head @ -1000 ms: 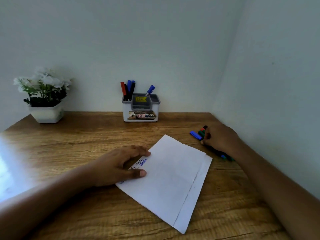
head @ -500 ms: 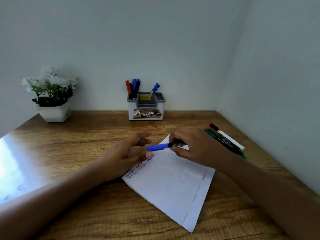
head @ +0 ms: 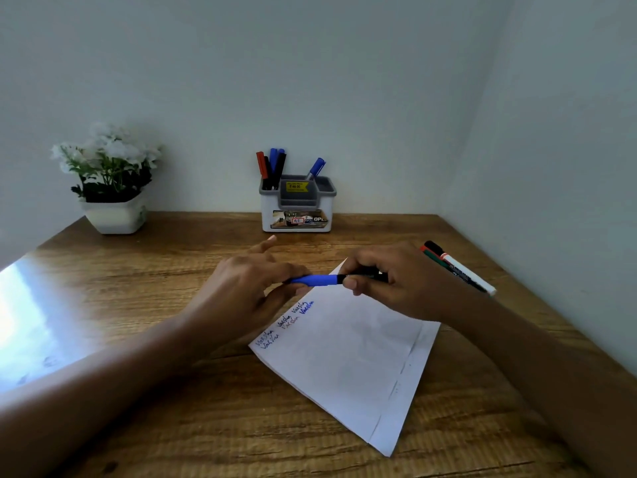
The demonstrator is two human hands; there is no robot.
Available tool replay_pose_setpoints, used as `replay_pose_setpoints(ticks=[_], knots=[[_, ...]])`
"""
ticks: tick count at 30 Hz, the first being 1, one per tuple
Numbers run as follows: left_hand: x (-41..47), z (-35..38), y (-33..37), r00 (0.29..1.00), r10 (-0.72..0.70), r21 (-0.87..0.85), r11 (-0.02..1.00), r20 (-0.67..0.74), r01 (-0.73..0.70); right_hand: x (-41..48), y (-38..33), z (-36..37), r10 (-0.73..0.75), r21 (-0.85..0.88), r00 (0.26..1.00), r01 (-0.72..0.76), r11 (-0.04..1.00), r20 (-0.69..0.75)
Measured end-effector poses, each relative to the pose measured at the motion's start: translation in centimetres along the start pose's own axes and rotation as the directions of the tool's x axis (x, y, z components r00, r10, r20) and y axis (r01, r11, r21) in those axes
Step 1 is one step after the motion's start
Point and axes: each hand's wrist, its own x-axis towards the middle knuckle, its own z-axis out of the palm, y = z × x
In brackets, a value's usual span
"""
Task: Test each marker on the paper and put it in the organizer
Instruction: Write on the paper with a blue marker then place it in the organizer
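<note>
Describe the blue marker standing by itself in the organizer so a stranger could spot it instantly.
Find the white and grey organizer against the back wall, mid-desk. A cluster of red, blue and black markers fills its left compartment; your target is the lone blue-capped marker on the right side, leaning right. Unlike that cluster, or the held marker nearer the camera, it has no neighbour.

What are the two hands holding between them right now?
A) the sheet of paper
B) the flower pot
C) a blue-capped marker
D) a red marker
C: the left hand pinches the blue cap end and the right hand grips the dark barrel of one blue-capped marker, held level above the paper.
</note>
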Motion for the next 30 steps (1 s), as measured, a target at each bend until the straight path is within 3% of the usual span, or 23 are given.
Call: replay_pose_setpoints(ticks=[4,6,11,15,19,21,23,25,26,28,30], knots=[[0.0,-0.3,-0.1,0.981,0.193,0.094,0.977,-0.024,-0.190,0.2,0.3,-0.4,0.079,0.099,0.993,-0.087,0.991,0.086],[0.1,-0.2,0.1,0.978,0.209,0.080,0.975,-0.008,-0.207,0.2,0.5,-0.4,0.089,0.116,0.989,-0.103,0.988,0.114],[0.4,-0.2,0.8,0.999,0.015,-0.095,0.995,-0.038,-0.019,0.1,0.7,-0.8,0.019,0.058,1.000,-0.020,0.998,0.014],[0.2,-0.2,0.4,0.987,-0.156,-0.218,0.963,0.026,0.158,0.0,1.5,-1.0,-0.043,-0.079,0.997,0.038,0.996,-0.057],[-0.7,-2.6,-3.0,0.927,-0.354,-0.266,0.912,-0.123,0.313,-2.2,5.0,-4.5,0.214,-0.032,0.922,-0.236,0.971,-0.324],[-0.8,-3.1,-3.5,0.932,-0.324,-0.284,0.920,-0.160,0.271,-2.3,5.2,-4.3,0.270,0.025,0.924,-0.274,0.961,-0.269],[-0.7,-2.4,-2.6,0.974,-0.208,-0.287,0.942,-0.095,0.173,-1.5,3.9,-2.6,0.240,0.163,0.963,-0.219,0.962,-0.120],[-0.8,-1.8,-1.6,0.997,-0.071,-0.291,0.954,0.003,0.069,-0.8,2.5,-1.2,0.254,0.467,0.967,-0.213,0.858,-0.026],[-0.9,-1.6,-1.4,0.999,-0.009,-0.303,0.953,0.034,0.019,-0.7,2.1,-1.1,0.274,0.625,0.961,-0.202,0.754,-0.021],[-0.9,-1.5,-1.1,0.994,0.078,-0.330,0.943,0.079,-0.048,-0.6,1.6,-1.5,0.332,0.885,0.943,-0.151,0.441,-0.005],[-1.1,-1.4,-1.2,0.984,0.116,-0.357,0.932,0.139,-0.059,-0.6,1.6,-1.9,0.334,0.994,0.942,-0.068,0.081,0.037]])
